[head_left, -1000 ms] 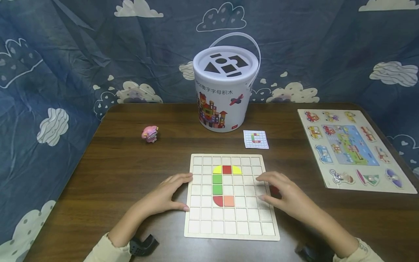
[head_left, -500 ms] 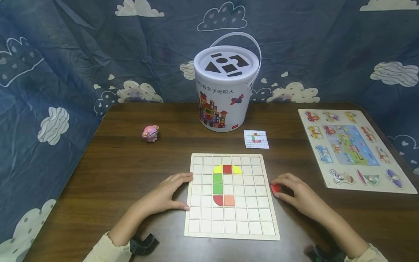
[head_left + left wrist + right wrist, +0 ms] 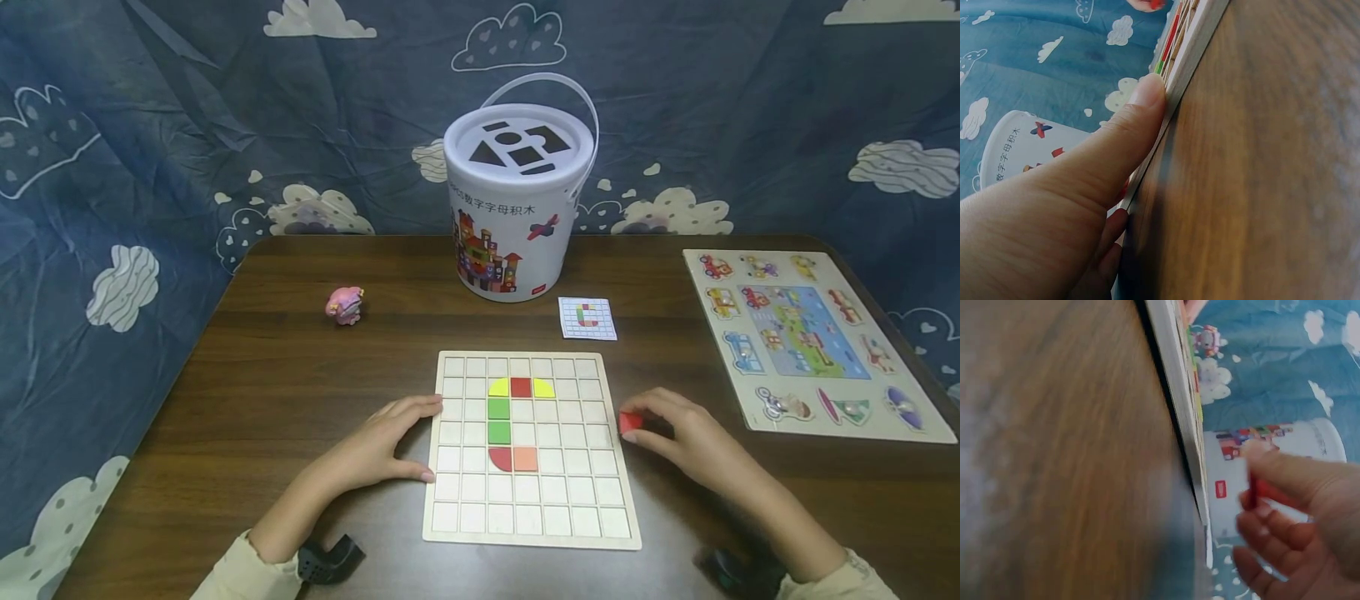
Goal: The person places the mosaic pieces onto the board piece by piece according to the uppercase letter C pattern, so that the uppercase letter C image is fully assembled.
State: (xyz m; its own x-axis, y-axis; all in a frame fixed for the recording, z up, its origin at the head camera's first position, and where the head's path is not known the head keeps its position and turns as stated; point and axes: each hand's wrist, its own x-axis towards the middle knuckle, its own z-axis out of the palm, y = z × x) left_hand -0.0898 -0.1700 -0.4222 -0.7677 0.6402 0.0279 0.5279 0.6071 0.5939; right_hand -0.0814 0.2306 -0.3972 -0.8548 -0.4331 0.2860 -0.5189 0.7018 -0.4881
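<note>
Pinching a small red block [image 3: 630, 422] between thumb and fingertips, the right hand [image 3: 693, 443] sat just beside the right edge of the wooden grid board [image 3: 558, 521]. Fingers relaxed and holding nothing, the left hand [image 3: 372, 450] pressed the board's left edge on the table [image 3: 262, 400].

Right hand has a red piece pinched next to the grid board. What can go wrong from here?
1. The right hand pinches the red piece only at the fingertips, beside the board; it might slip onto the table.
2. The cells are small and tight. A tilted piece could catch on a rim, or nudge the orange tile.
3. Only the left hand steadies the board, at its left edge; a push from the right may shift it.
</note>
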